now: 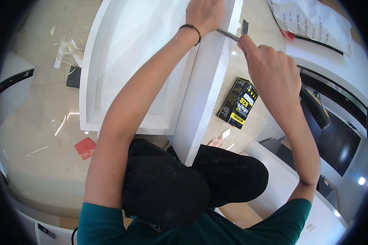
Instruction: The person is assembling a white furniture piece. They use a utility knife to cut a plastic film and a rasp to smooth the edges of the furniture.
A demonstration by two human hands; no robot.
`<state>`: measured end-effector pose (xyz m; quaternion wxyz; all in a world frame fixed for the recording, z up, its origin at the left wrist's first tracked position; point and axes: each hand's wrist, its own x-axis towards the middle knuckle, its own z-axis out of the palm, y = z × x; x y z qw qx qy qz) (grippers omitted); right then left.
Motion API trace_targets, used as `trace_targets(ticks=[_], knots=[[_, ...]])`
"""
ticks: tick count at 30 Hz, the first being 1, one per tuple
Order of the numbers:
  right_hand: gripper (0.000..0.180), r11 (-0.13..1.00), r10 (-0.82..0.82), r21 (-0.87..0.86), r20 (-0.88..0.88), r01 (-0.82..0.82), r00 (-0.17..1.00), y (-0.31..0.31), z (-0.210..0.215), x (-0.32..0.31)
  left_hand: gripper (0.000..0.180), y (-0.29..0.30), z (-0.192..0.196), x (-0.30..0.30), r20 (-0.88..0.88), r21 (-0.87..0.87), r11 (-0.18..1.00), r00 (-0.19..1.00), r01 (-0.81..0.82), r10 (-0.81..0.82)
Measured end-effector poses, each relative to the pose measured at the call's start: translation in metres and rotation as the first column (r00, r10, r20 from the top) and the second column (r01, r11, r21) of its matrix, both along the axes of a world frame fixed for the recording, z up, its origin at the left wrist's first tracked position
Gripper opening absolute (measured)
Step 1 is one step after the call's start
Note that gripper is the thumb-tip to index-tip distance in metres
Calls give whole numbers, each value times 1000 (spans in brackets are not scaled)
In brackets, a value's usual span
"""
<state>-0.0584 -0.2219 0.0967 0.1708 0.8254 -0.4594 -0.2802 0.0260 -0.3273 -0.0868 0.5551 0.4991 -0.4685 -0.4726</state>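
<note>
My left hand [206,15] reaches to the far end of a long white panel [202,83]; its fingers are cut off or hidden at the top edge. My right hand [272,67] is closed round a tool with a black and yellow handle [315,108], whose butt sticks out below the fist. At its thumb side a narrow, speckled grey bar [228,35] runs across the panel's edge toward my left wrist. A short dark metal piece [245,27] stands up beside it; whether both belong to the tool, I cannot tell. The panel joins a shallow white box frame [86,94].
A black and yellow tin [238,103] lies right of the panel. A white sack [315,22] is at the far right. Scraps [71,51] and a red sheet [85,148] litter the tiled floor [41,126]. My black-clad knees [233,175] flank the panel's near end.
</note>
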Motion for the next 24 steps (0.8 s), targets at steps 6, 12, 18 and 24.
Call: trace_targets(ticks=[6,12,18,24], knots=[[14,974,-184,116,-99,195,978,40,19,18,75,56,-4,-4,-123,-140,990,991,26,-43],[15,999,-41,-19,14,41,999,-11,-11,-1,77,5,16,17,-9,113,990,996,86,-85],[20,941,-217,-187,304,282,928,-9,24,-8,56,37,12,54,-169,24,989,974,-149,151],[30,689,-313,-119,841,715,441,79,9,-57,30,123,40,53,-103,119,956,961,270,-258]])
